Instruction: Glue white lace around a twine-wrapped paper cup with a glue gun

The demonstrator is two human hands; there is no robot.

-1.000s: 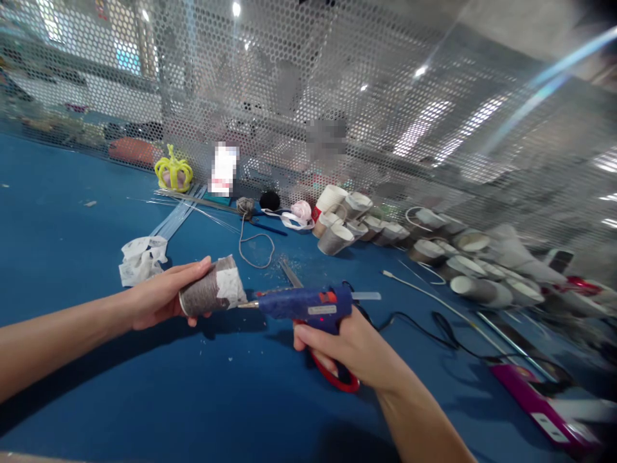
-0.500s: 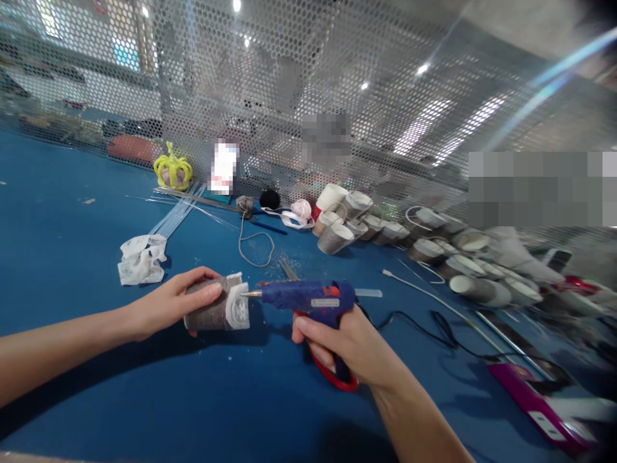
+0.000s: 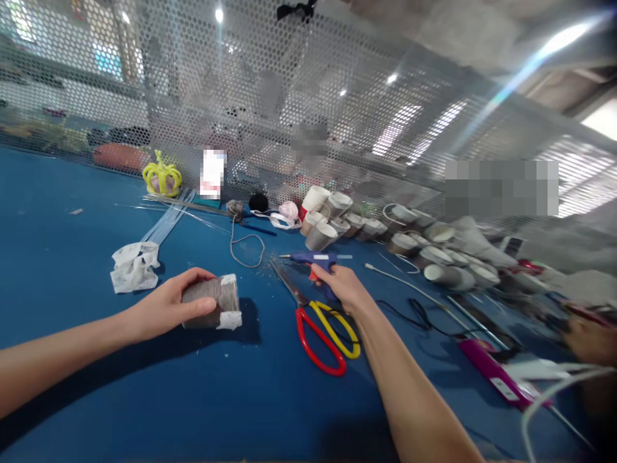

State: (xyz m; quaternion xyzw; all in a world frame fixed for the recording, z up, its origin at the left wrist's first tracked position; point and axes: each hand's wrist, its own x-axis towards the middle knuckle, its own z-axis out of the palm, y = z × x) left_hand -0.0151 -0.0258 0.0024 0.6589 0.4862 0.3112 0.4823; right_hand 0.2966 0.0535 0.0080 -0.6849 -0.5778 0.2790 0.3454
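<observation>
My left hand (image 3: 176, 303) is wrapped around a paper cup wound with grey-brown yarn (image 3: 205, 294), which lies on its side just over the blue table. White lace (image 3: 230, 319) covers parts of its rim end. Farther off, my right hand (image 3: 346, 289) grips a blue hot glue gun (image 3: 308, 258) by its handle, partly hidden by my fingers. The gun's nozzle points left, away from the cup, and a clear glue stick juts from its back. Between my hands lie scissors (image 3: 321, 334) with one red and one yellow handle loop.
Crumpled white lace (image 3: 135, 267) and clear glue sticks (image 3: 168, 215) lie at left. Behind are a yellow crown-shaped piece (image 3: 162, 178), a grey yarn ball (image 3: 235, 209) and several wrapped cups (image 3: 321, 235). A purple power strip (image 3: 489, 373) lies right, near another person's hand (image 3: 585, 337).
My right hand has moved the glue gun away from the cup's lace, farther back onto the table, uncovering the scissors. My left hand still holds the cup, now slightly turned.
</observation>
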